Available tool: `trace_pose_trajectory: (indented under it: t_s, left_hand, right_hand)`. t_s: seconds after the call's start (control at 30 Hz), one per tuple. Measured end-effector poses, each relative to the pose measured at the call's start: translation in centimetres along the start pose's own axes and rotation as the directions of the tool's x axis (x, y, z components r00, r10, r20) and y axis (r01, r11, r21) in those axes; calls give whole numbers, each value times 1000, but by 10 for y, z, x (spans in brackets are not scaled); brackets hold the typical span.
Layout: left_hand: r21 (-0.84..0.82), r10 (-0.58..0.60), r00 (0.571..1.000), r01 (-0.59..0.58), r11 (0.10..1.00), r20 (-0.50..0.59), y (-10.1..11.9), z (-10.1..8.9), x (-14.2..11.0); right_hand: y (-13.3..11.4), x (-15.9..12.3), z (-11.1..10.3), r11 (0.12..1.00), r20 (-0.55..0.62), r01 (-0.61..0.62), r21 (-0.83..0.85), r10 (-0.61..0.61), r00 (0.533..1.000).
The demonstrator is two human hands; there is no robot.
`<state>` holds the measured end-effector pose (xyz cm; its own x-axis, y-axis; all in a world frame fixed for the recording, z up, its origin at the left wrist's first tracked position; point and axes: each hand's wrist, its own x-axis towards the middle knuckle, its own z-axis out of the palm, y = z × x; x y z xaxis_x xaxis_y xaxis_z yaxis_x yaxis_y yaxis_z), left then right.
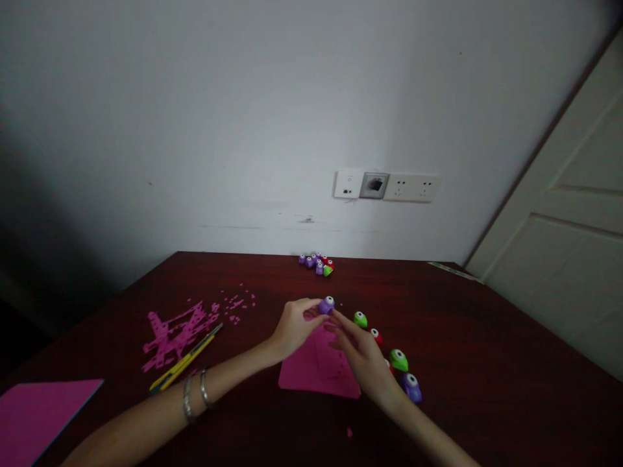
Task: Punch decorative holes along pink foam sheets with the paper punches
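A small purple paper punch (326, 306) with a white and black eye-like top is between my two hands. My left hand (296, 327) has its thumb and fingers closed on the punch's left side. My right hand (359, 353) reaches it from the right, its fingertips against the punch's lower right edge. Below both hands lies a pink sheet of paper (318, 366), with small marks or holes near its right side. My hands cover its upper part, so whether its edge is inside the punch cannot be told.
Green (399, 360), red (376, 335) and purple punches (411, 388) line the right, partly behind my right hand. More punches (318, 264) cluster by the wall. Left are pink paper scraps (178, 334), a yellow utility knife (187, 359) and a larger pink sheet (43, 412).
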<state>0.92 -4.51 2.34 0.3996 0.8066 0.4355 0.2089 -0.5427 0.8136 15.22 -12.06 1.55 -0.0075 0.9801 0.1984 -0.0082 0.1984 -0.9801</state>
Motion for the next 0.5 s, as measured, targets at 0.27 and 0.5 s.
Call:
trace_pose_trajectory:
  t_s: [0.27, 0.5]
  left_hand:
    - [178, 198, 977, -210, 961, 83, 5, 7, -12]
    - [457, 198, 926, -334, 824, 322, -5, 24, -35]
  right_hand:
    - [11, 9, -2, 997, -97, 62, -34, -65, 993]
    - [2, 15, -5, 999, -186, 50, -21, -53, 981]
